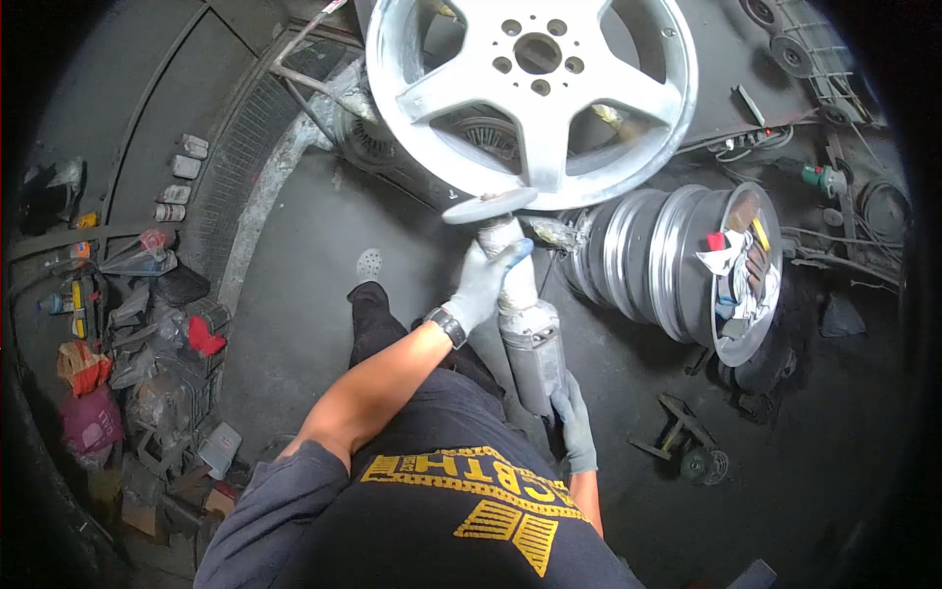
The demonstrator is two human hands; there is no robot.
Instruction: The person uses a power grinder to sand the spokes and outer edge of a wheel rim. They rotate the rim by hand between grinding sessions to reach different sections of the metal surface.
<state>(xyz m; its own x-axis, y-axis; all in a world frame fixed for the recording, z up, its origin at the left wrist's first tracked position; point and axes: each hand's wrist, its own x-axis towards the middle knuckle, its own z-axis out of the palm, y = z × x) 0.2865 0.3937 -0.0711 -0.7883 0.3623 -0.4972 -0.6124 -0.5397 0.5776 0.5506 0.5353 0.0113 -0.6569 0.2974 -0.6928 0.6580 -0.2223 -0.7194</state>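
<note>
My left hand (486,280), in a pale glove and with a watch at the wrist, is wrapped round the dusty front neck of an angle grinder (535,358). At the rear end of its grey body, my gloved right hand (577,422) grips the tool, its fingers partly hidden. The grinder's round disc (481,207) faces away from me and overlaps the lower rim of a pale alloy wheel (545,128) in this view. That wheel has several broad spokes and a ring of bolt holes around its centre bore.
Silvery wheel rims (648,255) lie at the right, with rags and small tools in the end one. A metal stand (677,432) is on the floor below. Bags and scrap (157,373) crowd the left, near several cans (182,182). A green power tool (822,179) lies far right.
</note>
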